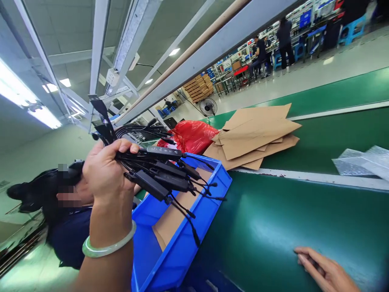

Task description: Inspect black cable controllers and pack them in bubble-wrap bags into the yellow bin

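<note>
Your left hand (107,174) is fisted round skinny black cables with boxy plastic modules (152,185), 8 o'clock. Right hand (330,269)'s loosely half-curled at 4, over glossy green tabletop (264,219); shiny workshop floor (316,73) around 2.

The left hand (105,168) is raised and clenched; the right hand (331,269), low, curls loosely.

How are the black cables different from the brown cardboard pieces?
The black cables are dark, while the cardboard pieces are light brown. The cables have thin, curving ends, but the cardboard pieces are wide and flat. The cables are bunched up in the left hand; the cardboard pieces lie piled on the green surface. Both are groups of several pieces.
</note>
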### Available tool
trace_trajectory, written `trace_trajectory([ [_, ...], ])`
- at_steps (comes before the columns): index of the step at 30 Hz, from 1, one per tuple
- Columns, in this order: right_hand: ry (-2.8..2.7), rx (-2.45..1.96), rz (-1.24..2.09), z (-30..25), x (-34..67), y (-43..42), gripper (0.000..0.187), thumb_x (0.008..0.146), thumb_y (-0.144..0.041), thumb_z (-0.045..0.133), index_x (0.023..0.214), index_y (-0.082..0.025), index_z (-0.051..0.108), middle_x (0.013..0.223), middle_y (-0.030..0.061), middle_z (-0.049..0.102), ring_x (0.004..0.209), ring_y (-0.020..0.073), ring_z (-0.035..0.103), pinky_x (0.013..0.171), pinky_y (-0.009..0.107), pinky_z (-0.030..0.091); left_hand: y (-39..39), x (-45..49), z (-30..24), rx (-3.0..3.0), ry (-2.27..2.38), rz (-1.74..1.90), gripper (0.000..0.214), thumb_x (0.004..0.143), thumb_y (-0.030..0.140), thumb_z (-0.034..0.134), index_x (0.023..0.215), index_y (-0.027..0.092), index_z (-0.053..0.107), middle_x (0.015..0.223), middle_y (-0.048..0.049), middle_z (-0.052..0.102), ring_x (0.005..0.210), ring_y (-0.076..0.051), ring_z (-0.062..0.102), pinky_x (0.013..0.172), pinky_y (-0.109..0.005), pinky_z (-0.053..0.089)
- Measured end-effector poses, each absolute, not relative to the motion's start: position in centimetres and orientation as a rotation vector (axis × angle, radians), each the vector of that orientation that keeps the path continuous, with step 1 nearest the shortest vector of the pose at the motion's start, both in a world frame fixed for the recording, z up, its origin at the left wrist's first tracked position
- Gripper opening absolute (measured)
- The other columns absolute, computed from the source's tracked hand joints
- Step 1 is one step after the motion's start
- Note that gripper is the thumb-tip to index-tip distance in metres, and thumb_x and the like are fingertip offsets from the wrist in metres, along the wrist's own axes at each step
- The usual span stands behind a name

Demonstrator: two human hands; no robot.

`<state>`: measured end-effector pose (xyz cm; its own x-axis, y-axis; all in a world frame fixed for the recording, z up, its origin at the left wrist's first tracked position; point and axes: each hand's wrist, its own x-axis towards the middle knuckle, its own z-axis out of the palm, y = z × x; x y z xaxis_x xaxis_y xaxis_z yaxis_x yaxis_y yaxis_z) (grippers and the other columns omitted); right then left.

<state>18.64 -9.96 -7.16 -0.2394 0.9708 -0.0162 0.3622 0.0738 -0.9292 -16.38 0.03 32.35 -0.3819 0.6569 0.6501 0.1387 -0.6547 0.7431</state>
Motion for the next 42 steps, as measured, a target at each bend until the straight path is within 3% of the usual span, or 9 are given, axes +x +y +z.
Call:
trace_trajectory([
  [6,-1.315,-1.209,1.302,-2.3,21.5,-7.7,0.058,0.084,-0.067,0.044,0.118,-0.022,0.057,0.12,0.0139,0.062,0.114,0.0296,0.056,0.096,0.041,0.047,-2.2,-8.0,28.4,1.228,0.885,1.886,0.031,0.075,0.006,0.055,0.055,0.017,0.034,0.06,0.0044,0.031,0.052,-0.007,0.039,0.063,-0.023,0.052],
  [11,-1.343,-0.906,1.399,0.1,23.9,-6.5,0.062,0.092,-0.065,0.033,0.138,-0.024,0.038,0.143,0.0112,0.041,0.132,0.0254,0.036,0.11,0.045,0.028,-3.3,-1.9,22.3,1.034,0.852,1.666,0.031,0.078,0.015,0.054,0.055,0.02,0.033,0.061,0.0046,0.017,0.049,-0.01,0.028,0.061,-0.024,0.05],
  [14,-1.372,-0.767,1.579,0.6,23.7,-6.7,0.069,0.09,-0.07,0.033,0.139,-0.023,0.038,0.141,0.01,0.043,0.133,0.0244,0.035,0.112,0.043,0.023,-2.8,0.4,18.2,0.957,0.81,1.547,0.033,0.075,0.018,0.056,0.057,0.02,0.028,0.063,0.0053,0.012,0.047,-0.009,0.022,0.057,-0.023,0.048],
  [20,-1.028,-0.67,2.152,-1.4,21.9,-7.8,0.076,0.086,-0.078,0.026,0.132,-0.022,0.048,0.13,0.0098,0.054,0.118,0.0248,0.051,0.095,0.042,0.044,-0.1,1.4,8.5,1.083,1.091,1.627,0.023,0.074,0.031,0.049,0.065,0.021,0.03,0.065,0.005,0.024,0.055,-0.009,0.036,0.072,-0.03,0.049],
  [25,-0.87,-0.714,2.26,-2.9,20.9,-7.8,0.064,0.075,-0.067,0.063,0.119,-0.02,0.055,0.116,0.0095,0.06,0.086,0.0194,0.063,0.073,0.036,0.056,1.5,-0.6,0.7,1.092,1.406,1.676,0.011,0.074,0.034,0.039,0.078,0.024,0.04,0.064,0.0046,0.037,0.061,-0.013,0.049,0.07,-0.033,0.048],
  [30,-1.204,-1.004,1.961,-2.5,20.5,-6.9,0.06,0.078,-0.06,0.064,0.117,-0.016,0.056,0.111,0.0114,0.061,0.095,0.0238,0.061,0.083,0.04,0.054,0.5,-3.8,-3.2,0.949,1.767,1.589,0.013,0.08,0.035,0.04,0.087,0.024,0.039,0.08,0.0001,0.053,0.076,-0.017,0.059,0.071,-0.037,0.051],
  [34,-1.345,-1.302,1.456,-2.3,21.6,-6.2,0.051,0.084,-0.05,0.057,0.122,-0.017,0.052,0.124,0.014,0.056,0.11,0.0279,0.056,0.097,0.047,0.045,-3.8,-5.6,-3.0,0.879,1.922,1.45,0.031,0.085,0.042,0.043,0.109,0.023,0.041,0.107,-0.0081,0.056,0.107,-0.024,0.056,0.091,-0.044,0.047],
  [38,-1.463,-1.491,1.144,-1.4,23.0,-6.5,0.036,0.09,-0.041,0.048,0.12,-0.021,0.054,0.123,0.0092,0.058,0.111,0.0267,0.055,0.096,0.047,0.046,-9.9,-5.5,-2.1,1.05,2.133,1.079,0.061,0.086,0.052,0.045,0.136,0.021,0.029,0.148,-0.0185,0.027,0.138,-0.034,0.025,0.108,-0.053,0.028],
  [42,-1.552,-1.574,0.976,0.0,24.1,-7.0,0.033,0.092,-0.04,0.046,0.116,-0.021,0.058,0.118,0.0076,0.061,0.104,0.0257,0.059,0.091,0.043,0.05,-12.9,-4.4,-2.2,2.049,2.011,0.61,0.074,0.089,0.05,0.04,0.147,0.017,0.01,0.156,-0.0162,-0.002,0.143,-0.034,-0.005,0.112,-0.057,0.016],
])
